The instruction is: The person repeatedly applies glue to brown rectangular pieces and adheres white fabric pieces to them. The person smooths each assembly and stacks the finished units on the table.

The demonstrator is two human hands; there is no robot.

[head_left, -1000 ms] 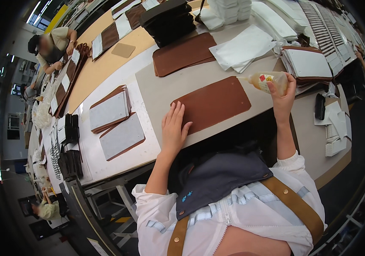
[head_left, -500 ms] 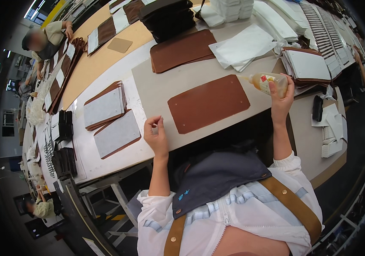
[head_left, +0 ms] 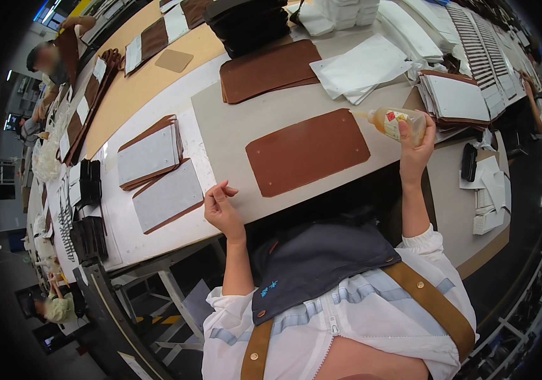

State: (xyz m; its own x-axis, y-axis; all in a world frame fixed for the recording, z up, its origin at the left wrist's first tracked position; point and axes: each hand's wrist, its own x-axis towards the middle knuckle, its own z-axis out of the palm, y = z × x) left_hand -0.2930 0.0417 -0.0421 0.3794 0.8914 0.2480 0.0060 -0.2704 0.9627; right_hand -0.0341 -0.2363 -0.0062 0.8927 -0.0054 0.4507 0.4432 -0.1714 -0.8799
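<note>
My right hand (head_left: 416,144) is wrapped round a clear squeeze bottle (head_left: 388,123) of yellowish liquid. The bottle lies tilted on its side in the air, its nozzle pointing left at the far right corner of a brown leather-like panel (head_left: 309,152). That panel lies flat on the grey board before me, with small holes near its corners. Just left of it, by the table's front edge, my left hand (head_left: 222,209) is loosely curled and nothing shows in its fingers. Beside it is a stack of grey-faced brown panels (head_left: 168,196).
Behind the panel lie more brown panels (head_left: 271,69) and loose white sheets (head_left: 362,66). A black stack (head_left: 245,28) stands at the back. On the right sits a pile of white-and-brown pieces (head_left: 454,98) and a black case (head_left: 469,162). A co-worker (head_left: 59,63) is at the far left.
My left hand has shifted slightly left and down, its fingers turning toward the right. The right hand and bottle stay nearly in place. The far-left co-worker has raised an arm with a brown piece.
</note>
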